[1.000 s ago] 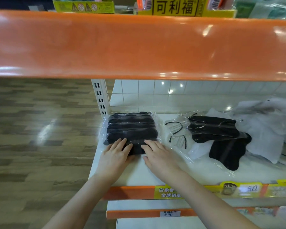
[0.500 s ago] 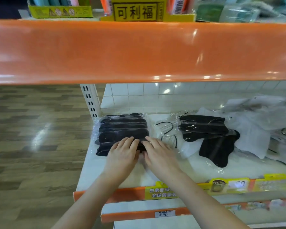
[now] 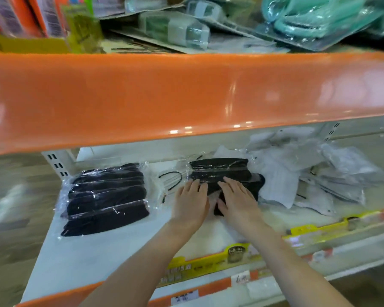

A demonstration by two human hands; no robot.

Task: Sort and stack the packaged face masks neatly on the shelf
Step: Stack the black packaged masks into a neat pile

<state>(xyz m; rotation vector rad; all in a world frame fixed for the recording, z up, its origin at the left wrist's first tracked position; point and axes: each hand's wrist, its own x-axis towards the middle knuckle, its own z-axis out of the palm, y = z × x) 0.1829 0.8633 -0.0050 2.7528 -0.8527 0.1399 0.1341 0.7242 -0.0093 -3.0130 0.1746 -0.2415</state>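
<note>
Both hands lie flat at the middle of the frame, fingers straight and close together — nothing is gripped. The left hand [image 3: 192, 201] rests with its fingertips on the clear wrapper at the left edge of a loose black mask pack [image 3: 222, 173]; the right hand [image 3: 237, 200] presses palm-down over the pack's lower right part, hiding some of it. To the left of the hands, well apart from them, sits a tidy stack of black mask packs [image 3: 105, 198] on the white shelf [image 3: 75, 258]. Right of centre, a jumbled heap of white mask packs [image 3: 308, 173] spreads toward the frame's right edge — touching the black pack. Across the upper half runs an orange shelf edge [image 3: 164, 96].
</note>
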